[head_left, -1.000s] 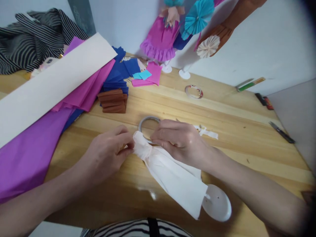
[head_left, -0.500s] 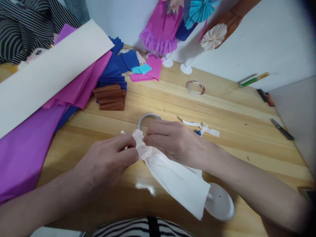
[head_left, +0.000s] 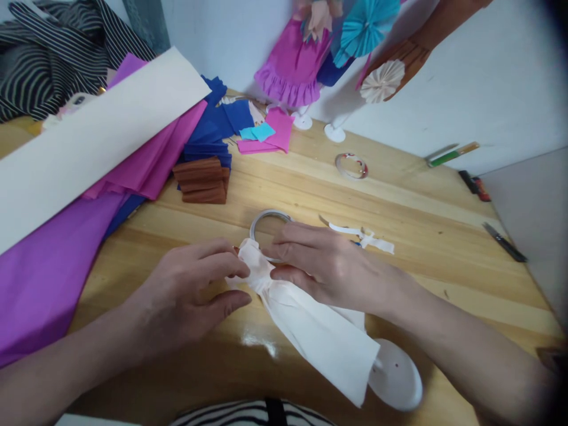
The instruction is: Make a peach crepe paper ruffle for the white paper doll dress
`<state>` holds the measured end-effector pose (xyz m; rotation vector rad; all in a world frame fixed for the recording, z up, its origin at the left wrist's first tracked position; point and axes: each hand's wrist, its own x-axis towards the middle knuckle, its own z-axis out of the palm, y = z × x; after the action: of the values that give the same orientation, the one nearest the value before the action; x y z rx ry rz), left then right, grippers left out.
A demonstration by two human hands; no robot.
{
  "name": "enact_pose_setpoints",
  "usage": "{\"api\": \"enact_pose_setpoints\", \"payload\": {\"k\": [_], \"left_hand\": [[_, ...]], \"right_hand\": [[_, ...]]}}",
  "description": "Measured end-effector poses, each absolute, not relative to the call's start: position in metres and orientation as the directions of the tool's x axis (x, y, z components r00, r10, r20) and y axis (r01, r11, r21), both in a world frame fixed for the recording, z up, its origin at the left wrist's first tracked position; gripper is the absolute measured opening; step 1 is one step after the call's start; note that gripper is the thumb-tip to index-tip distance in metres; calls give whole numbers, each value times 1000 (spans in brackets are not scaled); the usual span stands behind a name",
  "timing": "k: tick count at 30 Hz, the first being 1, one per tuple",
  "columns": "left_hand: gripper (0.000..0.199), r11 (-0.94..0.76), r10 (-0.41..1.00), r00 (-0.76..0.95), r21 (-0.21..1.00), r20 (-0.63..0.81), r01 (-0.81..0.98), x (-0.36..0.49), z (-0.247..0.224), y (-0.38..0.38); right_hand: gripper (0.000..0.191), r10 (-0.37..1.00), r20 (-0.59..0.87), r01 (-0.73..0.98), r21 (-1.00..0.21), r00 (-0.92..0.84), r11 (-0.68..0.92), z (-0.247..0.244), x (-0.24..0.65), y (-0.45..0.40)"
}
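Observation:
A white crepe-paper dress (head_left: 317, 334), gathered at the waist, lies slanted across the wooden table. It sits on a stand whose round white base (head_left: 397, 376) sticks out below the hem. My right hand (head_left: 326, 263) rests over the upper right of the dress, its bent fingers and thumb gripping near the waist. At the left side of the bodice, my left hand (head_left: 199, 284) has its thumb and fingers apart, the fingertips close to the paper. A grey ring-shaped roll of tape (head_left: 255, 222) lies just behind the bodice, partly hidden by my right hand.
Pleated brown paper (head_left: 204, 180), magenta and purple sheets (head_left: 75, 266) and a long cream board (head_left: 102, 130) lie at left. White scraps (head_left: 377, 241), another tape roll (head_left: 339, 165) and a cutter knife (head_left: 506, 242) lie at right. Decorated paper dresses (head_left: 288, 65) stand along the wall.
My left thumb and fingers have come apart from their pinch at the bodice edge. My right hand has shifted slightly right and down. The whole view has moved a little.

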<state>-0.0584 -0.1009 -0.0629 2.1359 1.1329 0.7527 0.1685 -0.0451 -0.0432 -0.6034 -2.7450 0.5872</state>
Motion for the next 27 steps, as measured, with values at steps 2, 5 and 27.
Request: {"api": "enact_pose_setpoints", "payload": {"k": [2, 5, 27], "left_hand": [[9, -409, 882, 445, 720, 154, 561, -59, -64, -101], [13, -383, 891, 442, 701, 107, 601, -60, -70, -101], [12, -493, 841, 488, 700, 233, 516, -57, -75, -100]], "right_hand": [[15, 456, 156, 351, -442, -876, 826, -40, 169, -46], [17, 466, 96, 378, -452, -880, 808, -37, 170, -48], [22, 463, 100, 409, -336, -881, 849, -48, 165, -59]]}}
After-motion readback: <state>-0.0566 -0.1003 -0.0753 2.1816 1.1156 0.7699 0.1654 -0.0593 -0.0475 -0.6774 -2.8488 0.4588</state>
